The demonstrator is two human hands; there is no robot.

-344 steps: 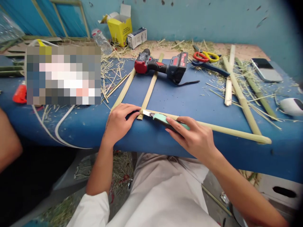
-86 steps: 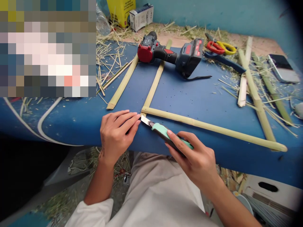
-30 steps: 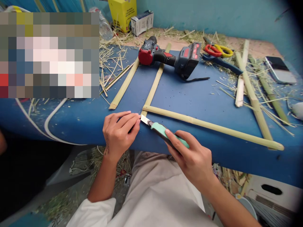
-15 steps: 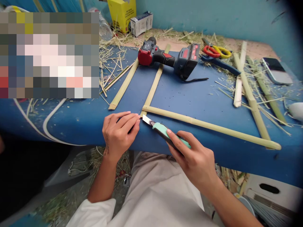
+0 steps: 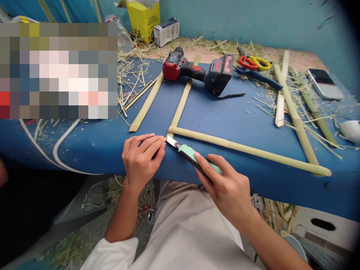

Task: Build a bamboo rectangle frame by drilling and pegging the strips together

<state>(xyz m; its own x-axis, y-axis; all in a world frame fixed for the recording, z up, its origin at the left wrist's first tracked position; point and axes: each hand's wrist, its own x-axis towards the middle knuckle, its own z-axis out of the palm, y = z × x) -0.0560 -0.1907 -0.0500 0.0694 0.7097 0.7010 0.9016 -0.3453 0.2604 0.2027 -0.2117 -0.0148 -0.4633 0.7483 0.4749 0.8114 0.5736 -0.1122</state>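
My right hand point(image 5: 229, 183) grips a utility knife point(image 5: 194, 155) with a mint-green and black handle. Its blade, pointing up and left, lies against the near end of a bamboo strip point(image 5: 182, 101). Across that strip, close to its end, rests a longer bamboo strip point(image 5: 225, 143) running right. My left hand point(image 5: 143, 155) is closed at the blade tip and strip end, fingers pressed together; whatever they pinch is hidden. Left of these lies another bamboo strip point(image 5: 147, 103), apart from my hands.
On the blue table point(image 5: 236, 116) a cordless drill point(image 5: 197, 71) lies over the strips' far ends. Scissors point(image 5: 254, 63), crossed bamboo strips point(image 5: 298, 123) and a phone point(image 5: 326, 84) are at right. A yellow box point(image 5: 144, 20) and small carton point(image 5: 166, 33) stand behind, among shavings.
The knife and my right hand have shifted slightly left, bringing the blade closer to my left fingertips. My left hand stays nearly in place; the view has tilted a little.
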